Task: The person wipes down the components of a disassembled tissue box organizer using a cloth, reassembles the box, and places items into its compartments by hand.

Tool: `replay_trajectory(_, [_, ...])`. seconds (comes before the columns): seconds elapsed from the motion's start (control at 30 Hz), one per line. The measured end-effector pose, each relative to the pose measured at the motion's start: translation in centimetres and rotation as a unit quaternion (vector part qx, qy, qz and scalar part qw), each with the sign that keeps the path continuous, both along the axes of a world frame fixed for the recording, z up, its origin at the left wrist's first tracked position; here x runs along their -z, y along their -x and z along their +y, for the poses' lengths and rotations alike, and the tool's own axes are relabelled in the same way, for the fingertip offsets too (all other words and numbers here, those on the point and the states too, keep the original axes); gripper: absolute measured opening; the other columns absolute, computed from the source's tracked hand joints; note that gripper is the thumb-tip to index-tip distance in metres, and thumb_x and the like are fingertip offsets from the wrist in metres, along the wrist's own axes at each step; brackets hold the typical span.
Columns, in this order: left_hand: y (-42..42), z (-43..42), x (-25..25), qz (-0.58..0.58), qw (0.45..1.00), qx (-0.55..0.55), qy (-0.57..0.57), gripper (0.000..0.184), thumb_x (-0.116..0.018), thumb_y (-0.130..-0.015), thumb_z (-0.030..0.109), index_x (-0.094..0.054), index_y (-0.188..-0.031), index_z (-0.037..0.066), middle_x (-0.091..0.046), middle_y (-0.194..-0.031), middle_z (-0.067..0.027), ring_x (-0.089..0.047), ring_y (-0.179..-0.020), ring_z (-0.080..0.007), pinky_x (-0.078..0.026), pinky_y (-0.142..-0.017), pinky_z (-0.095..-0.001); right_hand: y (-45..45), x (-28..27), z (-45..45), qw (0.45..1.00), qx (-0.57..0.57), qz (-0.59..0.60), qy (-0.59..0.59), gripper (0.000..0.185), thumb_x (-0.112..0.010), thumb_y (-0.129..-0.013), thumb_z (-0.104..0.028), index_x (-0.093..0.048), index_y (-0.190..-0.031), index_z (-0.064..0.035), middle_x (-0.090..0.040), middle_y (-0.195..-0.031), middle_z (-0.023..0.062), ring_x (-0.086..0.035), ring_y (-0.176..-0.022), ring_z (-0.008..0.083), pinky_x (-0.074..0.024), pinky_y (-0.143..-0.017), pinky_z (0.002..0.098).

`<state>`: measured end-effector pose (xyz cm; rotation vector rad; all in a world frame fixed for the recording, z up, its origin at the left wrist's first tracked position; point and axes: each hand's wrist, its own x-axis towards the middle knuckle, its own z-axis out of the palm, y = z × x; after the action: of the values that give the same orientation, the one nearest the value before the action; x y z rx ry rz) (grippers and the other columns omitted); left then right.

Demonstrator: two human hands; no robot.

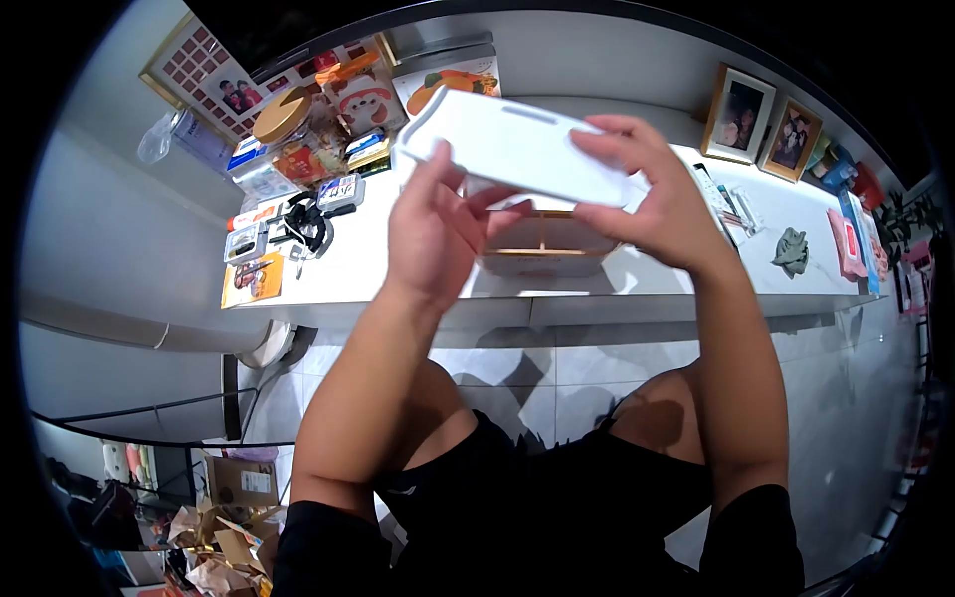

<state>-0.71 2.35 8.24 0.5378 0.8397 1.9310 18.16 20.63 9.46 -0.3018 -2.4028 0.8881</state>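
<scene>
Holding a white panel (512,144) between left hand (428,239) and right hand (662,194).

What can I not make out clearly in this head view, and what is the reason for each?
Head view:
White panel: its far side is turned away from the camera.
Divided box: its inside is partly hidden by the panel, left hand and right hand.
Pink packet: its print is too small to read.
Cardboard pile: cut off by the lower edge.
</scene>
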Motion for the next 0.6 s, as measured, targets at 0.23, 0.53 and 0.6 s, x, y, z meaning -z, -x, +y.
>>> replay_trajectory(0.23, [7.9,0.8,2.2,0.25,0.943,-0.118,0.186,0.046,-0.063,-0.109,0.029,-0.06,-0.15,0.008,-0.069,-0.136,-0.0041,-0.067,-0.104,-0.0139,-0.056,-0.088,-0.0323,0.8,2.2,4.2,0.997,-0.022,-0.035,0.06,0.07,-0.08,-0.076,-0.031,-0.068,-0.143,-0.0157,-0.053,-0.15,0.0111,-0.055,-0.138,0.0296,-0.046,-0.114,0.0419])
replay_trajectory(0.53, [6.2,1.7,3.9,0.456,0.837,-0.09,0.288,0.044,-0.08,-0.095,0.015,-0.073,-0.138,0.006,-0.073,-0.112,0.0,-0.063,-0.089,-0.0093,-0.054,-0.084,-0.027,1.8,4.5,5.4,0.989,-0.032,-0.118,0.085,0.078,-0.068,-0.068,-0.023,-0.066,-0.146,-0.0173,-0.048,-0.154,0.0177,-0.049,-0.145,0.0359,-0.041,-0.122,0.0459])
replay_trajectory(0.6, [6.3,1.7,4.4,0.458,0.837,-0.093,0.284,0.045,-0.08,-0.094,0.015,-0.073,-0.138,0.006,-0.072,-0.111,0.0003,-0.061,-0.086,-0.0084,-0.054,-0.082,-0.0264,1.9,4.8,5.3,0.989,-0.039,-0.125,0.066,0.078,-0.067,-0.068,-0.023,-0.067,-0.145,-0.0172,-0.048,-0.154,0.0176,-0.049,-0.145,0.036,-0.0409,-0.122,0.0456])
